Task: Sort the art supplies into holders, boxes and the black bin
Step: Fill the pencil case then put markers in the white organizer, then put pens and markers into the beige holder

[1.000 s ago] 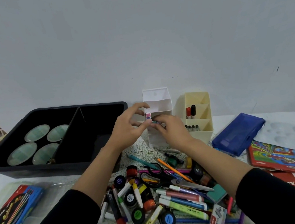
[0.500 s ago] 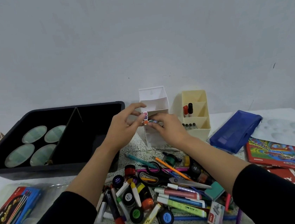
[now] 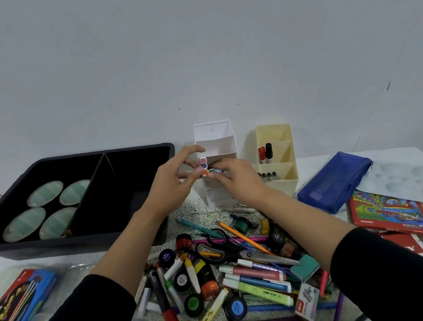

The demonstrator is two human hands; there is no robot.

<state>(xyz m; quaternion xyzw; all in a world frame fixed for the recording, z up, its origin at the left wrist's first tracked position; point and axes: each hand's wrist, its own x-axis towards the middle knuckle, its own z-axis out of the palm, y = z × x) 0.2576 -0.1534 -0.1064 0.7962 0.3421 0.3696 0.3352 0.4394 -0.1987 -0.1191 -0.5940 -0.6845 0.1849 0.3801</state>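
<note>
markers [image 3: 204, 166] held end-on (caps facing camera)

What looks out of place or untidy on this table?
Unsorted markers and paint pots lie jumbled across the near table. Scissors lie on top, blade bare. Nothing looks spilled. The left hand and right hand pinch coloured blocks before the white holder.
</note>
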